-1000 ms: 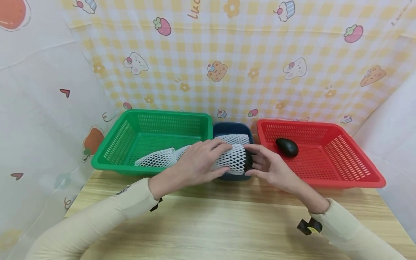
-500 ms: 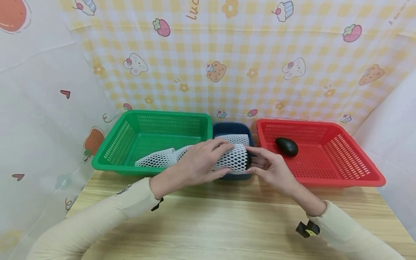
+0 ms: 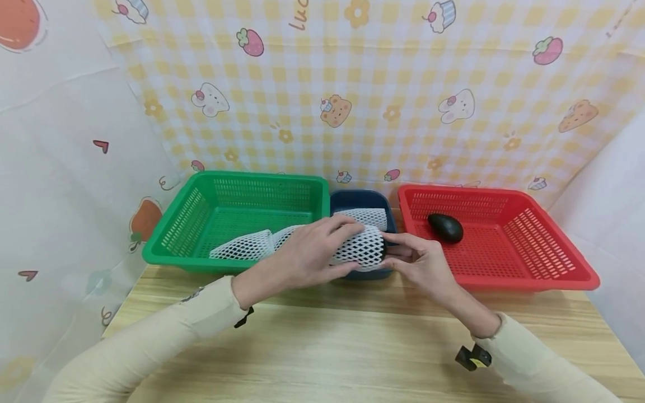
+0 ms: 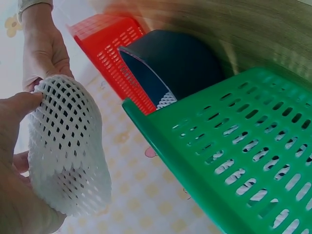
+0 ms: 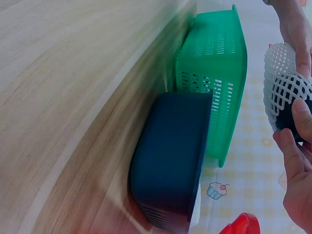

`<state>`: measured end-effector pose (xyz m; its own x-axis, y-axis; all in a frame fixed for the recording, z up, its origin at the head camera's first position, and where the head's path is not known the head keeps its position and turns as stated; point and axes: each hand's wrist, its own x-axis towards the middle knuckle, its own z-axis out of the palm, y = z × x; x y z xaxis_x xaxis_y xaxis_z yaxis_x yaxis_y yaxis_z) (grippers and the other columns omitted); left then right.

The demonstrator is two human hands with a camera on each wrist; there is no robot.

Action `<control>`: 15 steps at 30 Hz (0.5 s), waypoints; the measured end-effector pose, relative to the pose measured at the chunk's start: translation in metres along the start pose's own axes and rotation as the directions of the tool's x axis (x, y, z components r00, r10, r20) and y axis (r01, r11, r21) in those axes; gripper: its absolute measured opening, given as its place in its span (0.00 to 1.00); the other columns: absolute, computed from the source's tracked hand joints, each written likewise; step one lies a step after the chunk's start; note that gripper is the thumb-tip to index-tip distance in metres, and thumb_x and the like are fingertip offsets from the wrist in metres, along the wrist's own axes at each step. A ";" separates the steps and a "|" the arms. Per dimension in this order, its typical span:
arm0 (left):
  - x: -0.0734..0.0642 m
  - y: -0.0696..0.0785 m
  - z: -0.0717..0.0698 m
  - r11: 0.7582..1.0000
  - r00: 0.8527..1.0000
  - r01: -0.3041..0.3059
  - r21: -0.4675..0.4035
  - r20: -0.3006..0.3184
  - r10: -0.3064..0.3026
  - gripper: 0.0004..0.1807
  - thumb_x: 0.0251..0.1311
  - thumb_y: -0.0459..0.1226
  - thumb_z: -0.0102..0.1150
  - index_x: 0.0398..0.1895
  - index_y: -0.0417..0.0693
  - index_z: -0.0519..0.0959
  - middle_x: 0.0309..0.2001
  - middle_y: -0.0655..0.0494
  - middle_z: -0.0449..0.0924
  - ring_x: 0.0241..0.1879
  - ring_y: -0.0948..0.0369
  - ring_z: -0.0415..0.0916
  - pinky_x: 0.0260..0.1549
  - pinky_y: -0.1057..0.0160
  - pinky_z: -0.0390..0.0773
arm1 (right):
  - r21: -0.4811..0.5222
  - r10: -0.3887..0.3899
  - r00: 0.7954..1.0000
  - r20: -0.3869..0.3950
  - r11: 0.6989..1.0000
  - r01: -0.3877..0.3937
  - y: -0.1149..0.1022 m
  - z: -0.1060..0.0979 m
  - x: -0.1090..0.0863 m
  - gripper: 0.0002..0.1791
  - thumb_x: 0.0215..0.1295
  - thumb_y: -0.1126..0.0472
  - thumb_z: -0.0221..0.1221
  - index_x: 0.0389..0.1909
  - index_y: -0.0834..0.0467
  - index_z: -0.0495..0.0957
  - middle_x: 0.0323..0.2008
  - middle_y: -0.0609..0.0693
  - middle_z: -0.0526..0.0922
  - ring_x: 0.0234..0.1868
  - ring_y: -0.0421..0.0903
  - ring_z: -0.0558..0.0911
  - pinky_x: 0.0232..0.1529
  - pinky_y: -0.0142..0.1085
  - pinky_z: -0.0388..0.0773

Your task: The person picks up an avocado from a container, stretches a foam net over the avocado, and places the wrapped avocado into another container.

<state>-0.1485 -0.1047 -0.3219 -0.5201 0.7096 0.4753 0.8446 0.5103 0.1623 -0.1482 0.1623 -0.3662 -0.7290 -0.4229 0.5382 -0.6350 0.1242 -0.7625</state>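
Note:
A dark avocado point(image 5: 287, 117) sits in a white foam mesh sleeve point(image 3: 364, 249), held above the navy basket point(image 3: 360, 193). My left hand point(image 3: 314, 252) grips the sleeve from the left, thumb below and fingers over the top. From the right, my right hand point(image 3: 423, 260) pinches the sleeve's rim and the avocado's exposed end between thumb and fingers. In the right wrist view, part of the dark skin shows past the rim. Most of the avocado is hidden by the mesh. Another avocado point(image 3: 445, 228) lies bare in the red basket point(image 3: 463, 191).
At left stands a green basket point(image 3: 267, 175) with white mesh sleeves point(image 3: 244, 245) inside; their contents cannot be told. More white mesh point(image 3: 370, 216) lies in the navy basket between the green and red ones. A wooden table point(image 3: 322, 352) carries the baskets, with a patterned cloth point(image 3: 302, 73) behind.
The sleeve's rim has slid to the right over the avocado, so less dark skin shows. My right hand has shifted slightly and its fingers have closed in on the end.

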 end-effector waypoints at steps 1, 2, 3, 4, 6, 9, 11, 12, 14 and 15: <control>0.000 0.000 0.000 1.000 1.000 0.001 -0.003 -0.001 -0.001 0.32 0.61 0.50 0.71 0.64 0.44 0.74 0.59 0.49 0.75 0.50 0.56 0.77 0.50 0.59 0.79 | 0.006 -0.004 1.000 -0.004 1.000 0.004 0.000 0.000 0.000 0.31 0.45 0.88 0.68 0.55 0.72 0.80 0.49 0.65 0.84 0.43 0.47 0.88 0.41 0.39 0.82; -0.001 -0.001 0.000 1.000 1.000 0.003 -0.006 -0.002 -0.003 0.32 0.61 0.49 0.71 0.64 0.44 0.74 0.59 0.49 0.75 0.50 0.57 0.77 0.49 0.59 0.79 | 0.012 -0.005 1.000 -0.008 1.000 0.005 0.000 0.000 0.000 0.31 0.45 0.88 0.68 0.54 0.72 0.80 0.48 0.65 0.84 0.43 0.47 0.88 0.41 0.39 0.82; -0.001 -0.001 0.001 1.000 1.000 0.005 -0.010 -0.003 -0.005 0.32 0.61 0.49 0.71 0.64 0.45 0.75 0.59 0.50 0.75 0.50 0.57 0.77 0.49 0.60 0.79 | 0.013 -0.005 1.000 -0.011 1.000 0.005 0.001 0.000 0.000 0.30 0.45 0.89 0.68 0.54 0.72 0.81 0.48 0.65 0.84 0.42 0.47 0.88 0.41 0.39 0.82; -0.001 -0.002 0.001 1.000 1.000 0.005 -0.014 -0.005 -0.005 0.32 0.61 0.49 0.72 0.64 0.45 0.75 0.59 0.50 0.75 0.50 0.57 0.77 0.49 0.60 0.79 | 0.014 0.000 1.000 -0.013 1.000 0.001 0.001 0.000 -0.001 0.30 0.45 0.89 0.67 0.53 0.72 0.81 0.47 0.65 0.85 0.41 0.47 0.88 0.40 0.39 0.82; -0.002 -0.002 0.001 1.000 1.000 0.004 -0.020 -0.005 -0.004 0.32 0.60 0.49 0.72 0.63 0.45 0.75 0.58 0.50 0.75 0.51 0.57 0.77 0.49 0.60 0.79 | 0.015 0.013 1.000 -0.008 1.000 -0.013 0.001 0.000 -0.001 0.29 0.46 0.89 0.67 0.52 0.72 0.81 0.47 0.65 0.85 0.41 0.47 0.88 0.41 0.39 0.82; -0.002 -0.003 0.002 1.000 1.000 0.001 -0.023 0.001 0.000 0.32 0.60 0.49 0.73 0.64 0.45 0.76 0.59 0.51 0.75 0.52 0.57 0.77 0.50 0.59 0.79 | 0.002 0.032 0.999 0.003 0.999 -0.032 0.003 0.001 -0.003 0.29 0.47 0.88 0.67 0.53 0.71 0.80 0.47 0.64 0.85 0.42 0.46 0.88 0.42 0.38 0.82; -0.002 -0.003 0.003 1.000 1.000 0.000 -0.020 0.008 0.000 0.32 0.60 0.49 0.73 0.64 0.45 0.76 0.59 0.51 0.76 0.52 0.57 0.77 0.50 0.59 0.79 | -0.002 0.030 1.000 0.009 1.000 -0.030 0.004 0.001 -0.004 0.29 0.47 0.87 0.67 0.54 0.71 0.80 0.48 0.64 0.84 0.43 0.46 0.88 0.42 0.38 0.82; -0.002 -0.003 0.003 1.000 1.000 0.001 -0.018 0.011 -0.001 0.32 0.60 0.49 0.73 0.64 0.46 0.76 0.59 0.51 0.75 0.52 0.57 0.77 0.50 0.59 0.79 | -0.003 0.022 1.000 0.009 1.000 -0.022 0.005 0.002 -0.004 0.30 0.47 0.87 0.68 0.54 0.71 0.80 0.48 0.64 0.84 0.43 0.46 0.88 0.43 0.38 0.82; -0.002 -0.003 0.003 1.000 1.000 0.005 -0.016 0.014 -0.005 0.32 0.59 0.49 0.73 0.64 0.46 0.76 0.59 0.51 0.75 0.53 0.57 0.77 0.51 0.59 0.79 | 0.001 0.003 1.000 0.007 1.000 -0.003 0.006 0.002 -0.004 0.30 0.47 0.88 0.67 0.55 0.71 0.79 0.48 0.64 0.84 0.44 0.47 0.88 0.43 0.39 0.82; -0.001 -0.003 0.003 1.000 1.000 0.007 -0.015 0.015 -0.007 0.32 0.59 0.49 0.73 0.64 0.46 0.76 0.59 0.51 0.75 0.53 0.57 0.76 0.51 0.59 0.79 | 0.006 -0.010 1.000 0.005 1.000 0.010 0.007 0.003 -0.004 0.31 0.46 0.88 0.67 0.55 0.71 0.79 0.48 0.65 0.84 0.44 0.47 0.87 0.43 0.39 0.82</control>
<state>-0.1505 -0.1055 -0.3259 -0.5276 0.7133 0.4613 0.8428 0.5077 0.1789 -0.1487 0.1626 -0.3746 -0.7212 -0.4290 0.5439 -0.6406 0.1143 -0.7593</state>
